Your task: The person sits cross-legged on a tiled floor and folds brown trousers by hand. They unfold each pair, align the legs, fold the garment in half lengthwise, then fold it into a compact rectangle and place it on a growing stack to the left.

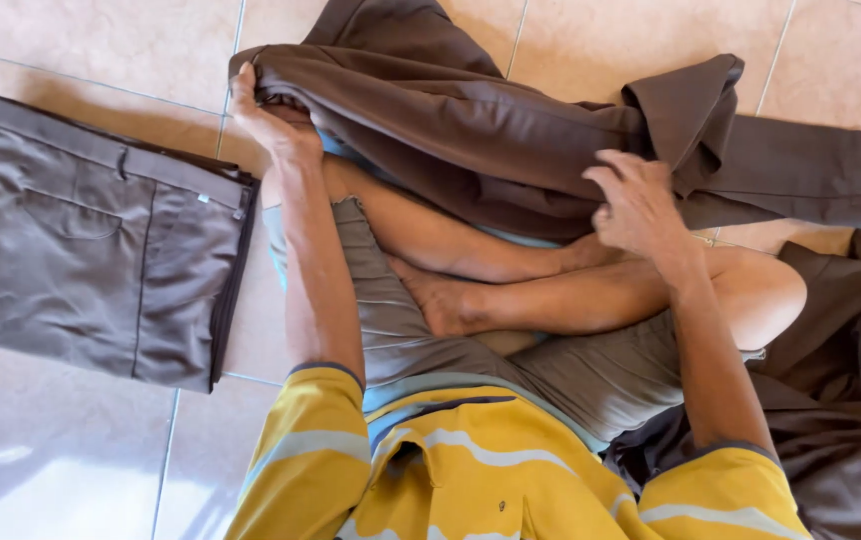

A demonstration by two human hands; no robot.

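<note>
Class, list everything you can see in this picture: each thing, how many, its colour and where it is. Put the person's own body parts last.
Folded trousers: a stack, exact count unclear, grey-brown, flat on the floor at the left.
Unfolded trousers: one, dark brown, draped over the person's legs, held at both ends.
Heap of cloth: one, dark brown, at the right edge.
Tiled floor: beige-pink tiles, under everything.
Shirt: one, yellow with pale stripes, worn, bottom centre.
Shorts: one, grey-brown, worn.
Legs: two, bare, crossed.
Left hand: gripping the trousers' upper left edge.
Right hand: gripping the trousers at the right.
</note>
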